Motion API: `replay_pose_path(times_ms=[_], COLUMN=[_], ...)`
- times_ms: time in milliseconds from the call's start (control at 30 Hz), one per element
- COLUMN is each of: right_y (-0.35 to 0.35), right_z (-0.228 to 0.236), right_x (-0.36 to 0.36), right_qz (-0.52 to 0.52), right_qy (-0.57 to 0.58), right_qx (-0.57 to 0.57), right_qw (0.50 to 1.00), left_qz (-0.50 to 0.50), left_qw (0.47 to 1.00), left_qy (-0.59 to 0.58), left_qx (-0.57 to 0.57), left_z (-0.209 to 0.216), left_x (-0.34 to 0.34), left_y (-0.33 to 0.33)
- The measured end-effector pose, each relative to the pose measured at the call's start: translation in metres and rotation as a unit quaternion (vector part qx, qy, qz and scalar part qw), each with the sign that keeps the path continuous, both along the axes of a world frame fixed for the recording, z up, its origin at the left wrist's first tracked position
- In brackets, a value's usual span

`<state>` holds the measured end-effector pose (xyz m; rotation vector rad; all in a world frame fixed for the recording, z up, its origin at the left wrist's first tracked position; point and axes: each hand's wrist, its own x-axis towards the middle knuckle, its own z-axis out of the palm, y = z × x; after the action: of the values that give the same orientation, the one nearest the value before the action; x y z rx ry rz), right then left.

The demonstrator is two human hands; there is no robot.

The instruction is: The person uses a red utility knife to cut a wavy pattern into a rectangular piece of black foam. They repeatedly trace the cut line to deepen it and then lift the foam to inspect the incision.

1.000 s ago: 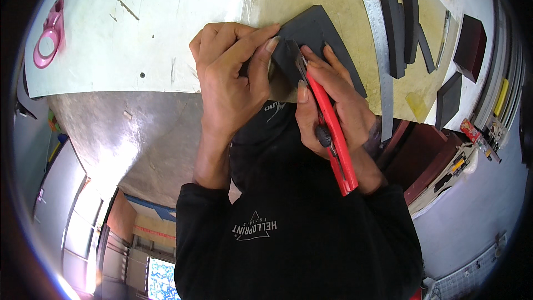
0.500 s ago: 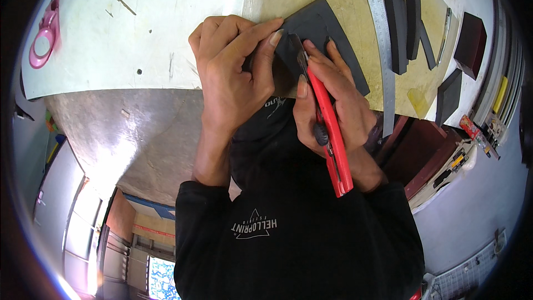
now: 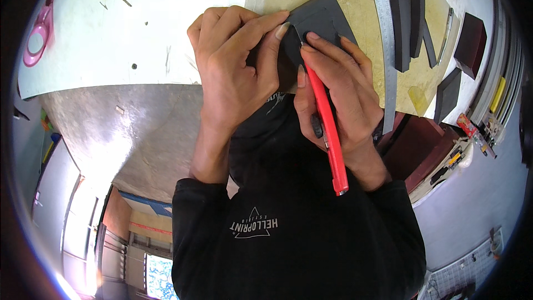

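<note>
A dark grey block, perhaps foam, is held at the table's near edge. My left hand pinches its left corner, thumb and forefinger together there. In my right hand is a red snap-off utility knife with a black slider, its handle end pointing back toward my body. The thin blade lies against the face of the block, close to my left thumb. Some right fingertips rest on the block's face. The block's lower part is hidden behind my hands.
Right of the block lies a long steel ruler, overhanging the table edge. Beyond it are several black strips, a dark box, a dark flat piece and a yellowish scrap. A pink tape dispenser sits far left.
The block and both hands sit slightly higher in view. My right hand has turned a little with the knife, so less of its slider side shows. Both grips are kept.
</note>
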<state>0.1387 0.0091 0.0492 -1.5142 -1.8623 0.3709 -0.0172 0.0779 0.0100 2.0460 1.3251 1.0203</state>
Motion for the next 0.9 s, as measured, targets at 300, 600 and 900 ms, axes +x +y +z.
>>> replay_pose_path(times_ms=[300,600,900], right_y=[0.009,0.017,0.015], right_z=[0.009,0.018,0.020], right_x=[0.008,0.013,0.010], right_qz=[0.037,0.049,0.038], right_qy=[-0.033,0.002,-0.024], right_qx=[-0.017,-0.048,-0.037], right_qw=[0.999,0.998,0.998], left_qz=[0.000,0.009,0.030], left_qw=[1.000,0.999,0.998], left_qy=[-0.004,-0.020,-0.018], left_qx=[0.012,0.029,0.051], left_z=[-0.004,-0.007,-0.009], left_x=[-0.001,0.000,0.002], left_y=[0.000,0.000,-0.001])
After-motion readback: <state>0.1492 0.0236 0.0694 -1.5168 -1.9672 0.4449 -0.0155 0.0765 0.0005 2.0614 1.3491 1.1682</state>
